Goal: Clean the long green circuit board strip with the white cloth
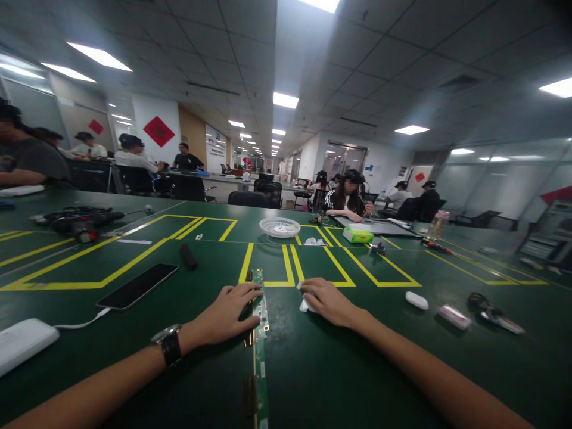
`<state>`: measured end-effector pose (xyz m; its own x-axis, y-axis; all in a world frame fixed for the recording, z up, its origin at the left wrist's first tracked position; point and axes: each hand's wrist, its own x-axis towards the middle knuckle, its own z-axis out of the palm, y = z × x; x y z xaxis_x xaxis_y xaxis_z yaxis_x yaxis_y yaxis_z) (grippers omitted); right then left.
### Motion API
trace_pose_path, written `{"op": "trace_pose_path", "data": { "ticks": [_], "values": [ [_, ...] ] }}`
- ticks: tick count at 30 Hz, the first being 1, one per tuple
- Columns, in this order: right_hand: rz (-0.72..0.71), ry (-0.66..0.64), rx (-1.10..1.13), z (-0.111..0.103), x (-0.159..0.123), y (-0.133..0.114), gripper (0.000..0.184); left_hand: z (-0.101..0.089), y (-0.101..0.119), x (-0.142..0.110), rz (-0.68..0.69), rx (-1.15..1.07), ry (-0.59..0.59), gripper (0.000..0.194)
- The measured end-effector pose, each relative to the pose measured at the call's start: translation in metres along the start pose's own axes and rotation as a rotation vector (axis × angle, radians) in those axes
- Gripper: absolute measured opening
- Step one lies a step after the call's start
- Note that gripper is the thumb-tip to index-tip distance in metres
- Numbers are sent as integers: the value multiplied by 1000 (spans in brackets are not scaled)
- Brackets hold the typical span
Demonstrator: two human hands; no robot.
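Here the left hand [226,314] rests loose, unclenched fingers on the circuit board [261,375] beneath them, probably steadying it, while the right hand [331,302] curls its fingers over white tissue [304,307], seemingly keeping it bunched.

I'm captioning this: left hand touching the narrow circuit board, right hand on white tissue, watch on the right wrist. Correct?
Not quite: the head view shows the watch on the left wrist. The left hand does touch the narrow circuit board, and the right hand is on white tissue.
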<state>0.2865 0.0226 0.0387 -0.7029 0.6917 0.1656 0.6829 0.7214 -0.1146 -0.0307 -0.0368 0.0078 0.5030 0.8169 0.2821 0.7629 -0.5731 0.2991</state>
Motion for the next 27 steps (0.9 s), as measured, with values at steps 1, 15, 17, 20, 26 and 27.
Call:
{"op": "trace_pose_path", "data": {
  "ticks": [1,15,17,20,26,27],
  "values": [
    [-102,13,57,2,1,-14,41,0,1,0,-2,8,-1,56],
    [-243,-25,135,7,-2,-67,43,1,0,-1,5,34,-3,56],
    [-248,-25,131,6,-1,-69,42,1,1,-1,10,54,-5,55],
    [-252,-21,132,7,-1,-71,42,0,2,0,12,69,-13,54],
    [-328,-14,155,7,2,-69,42,-2,2,-1,67,33,-28,53],
    [-349,-21,167,6,2,-69,42,-2,1,-2,83,16,-32,53]
  ]
}}
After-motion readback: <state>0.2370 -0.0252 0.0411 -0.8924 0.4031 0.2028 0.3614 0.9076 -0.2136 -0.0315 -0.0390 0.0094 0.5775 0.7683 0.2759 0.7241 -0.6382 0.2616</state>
